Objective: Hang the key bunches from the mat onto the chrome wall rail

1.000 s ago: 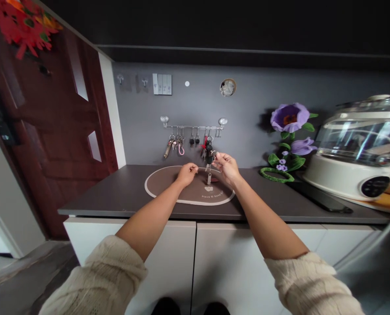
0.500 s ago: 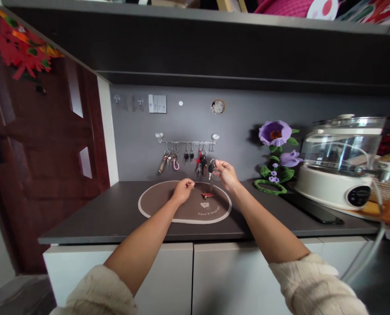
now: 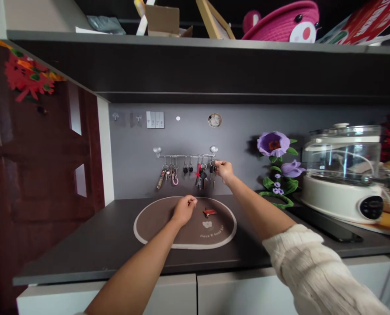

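Under the rail [image 3: 186,156], the keys [image 3: 212,169] pinched by the right hand [image 3: 224,171] should be steadied against swinging, the left hand [image 3: 183,210] being loosely curled lower down, contents unseen.

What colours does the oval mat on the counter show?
The oval mat is brown with a pale border, best seen in the head view.

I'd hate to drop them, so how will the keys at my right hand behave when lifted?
The keys would probably swing, since they hang as a bunch. Being silvery lower down, they're likely metal and stiff.
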`<state>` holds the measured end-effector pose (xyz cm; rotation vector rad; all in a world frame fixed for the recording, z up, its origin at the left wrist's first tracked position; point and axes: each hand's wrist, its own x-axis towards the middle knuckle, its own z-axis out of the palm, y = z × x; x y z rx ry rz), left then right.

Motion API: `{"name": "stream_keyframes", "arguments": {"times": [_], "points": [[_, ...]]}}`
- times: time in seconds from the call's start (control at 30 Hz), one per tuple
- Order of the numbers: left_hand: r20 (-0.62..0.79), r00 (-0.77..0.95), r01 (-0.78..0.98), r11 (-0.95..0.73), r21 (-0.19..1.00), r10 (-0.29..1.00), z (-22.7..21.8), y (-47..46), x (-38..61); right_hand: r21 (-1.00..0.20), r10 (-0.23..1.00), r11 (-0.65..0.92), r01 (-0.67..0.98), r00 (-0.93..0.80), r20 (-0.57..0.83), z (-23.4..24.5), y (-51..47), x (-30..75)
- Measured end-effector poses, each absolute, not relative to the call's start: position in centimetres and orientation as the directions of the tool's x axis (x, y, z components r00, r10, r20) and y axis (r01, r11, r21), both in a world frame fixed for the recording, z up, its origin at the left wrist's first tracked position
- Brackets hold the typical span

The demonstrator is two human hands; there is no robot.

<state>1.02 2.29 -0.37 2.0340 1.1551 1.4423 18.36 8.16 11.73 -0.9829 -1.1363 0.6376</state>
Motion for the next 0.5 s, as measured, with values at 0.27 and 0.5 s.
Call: {"name": "stream_keyframes", "arguments": {"times": [0.27, 0.5], "points": [[0.579, 0.141, 0.396, -0.582, 0.71, 0.803, -0.4, 2.3, 1.1, -0.839, 0.701, 0.425, 0.34, 0.462, 0.543, 11.9, 12.4, 17.9], [0.564, 0.136, 0.4, -0.566, 0.721, 0.814, -0.3, 2.2, 1.2, -0.806, 0.629, 0.326, 0.494, 0.523, 0.574, 11.5, 13.4, 17.4]]}}
